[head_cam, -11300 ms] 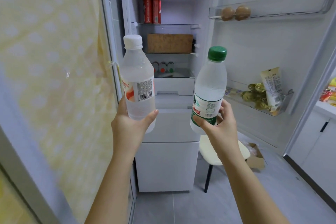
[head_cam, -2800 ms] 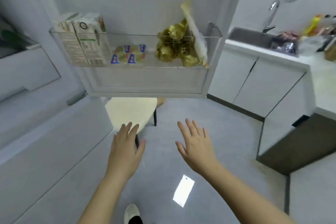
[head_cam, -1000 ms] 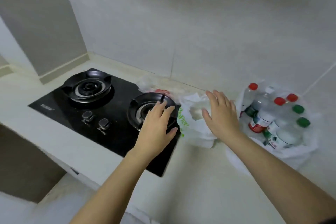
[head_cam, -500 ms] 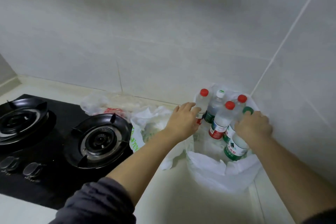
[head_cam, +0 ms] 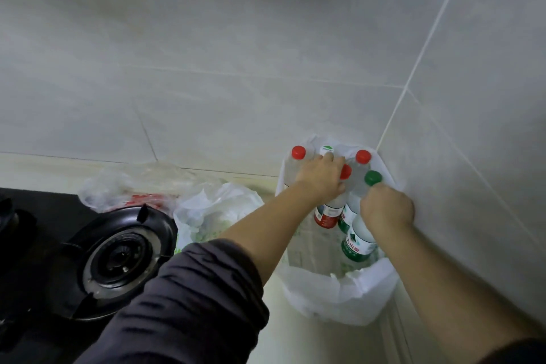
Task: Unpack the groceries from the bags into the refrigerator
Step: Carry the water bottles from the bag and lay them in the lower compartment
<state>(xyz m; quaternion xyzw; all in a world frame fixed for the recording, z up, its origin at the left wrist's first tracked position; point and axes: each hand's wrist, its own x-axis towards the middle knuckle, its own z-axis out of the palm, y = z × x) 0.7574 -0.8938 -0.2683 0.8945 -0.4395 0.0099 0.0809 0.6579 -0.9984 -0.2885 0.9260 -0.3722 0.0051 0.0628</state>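
Two hands reaching into white bag (head_cam: 334, 295), left hand (head_cam: 320, 179) fingers curled round red-labelled bottle (head_cam: 326, 216), right hand (head_cam: 385, 210) clenched on green-labelled bottle (head_cam: 359, 242), gas burner (head_cam: 118, 258) at left

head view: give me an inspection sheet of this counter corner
surface: pale counter, carrying the bags and hob.
job's things: white bag in the corner holds upright bottles, among them a red-label bottle and a green-label bottle.
clutter: second white bag and clear bag beside the hob.
grippers: left hand grips the red-label bottle near its top; right hand grips the green-label bottle's top.
cables: nothing seen.
surroundings: tiled walls meeting at a corner.
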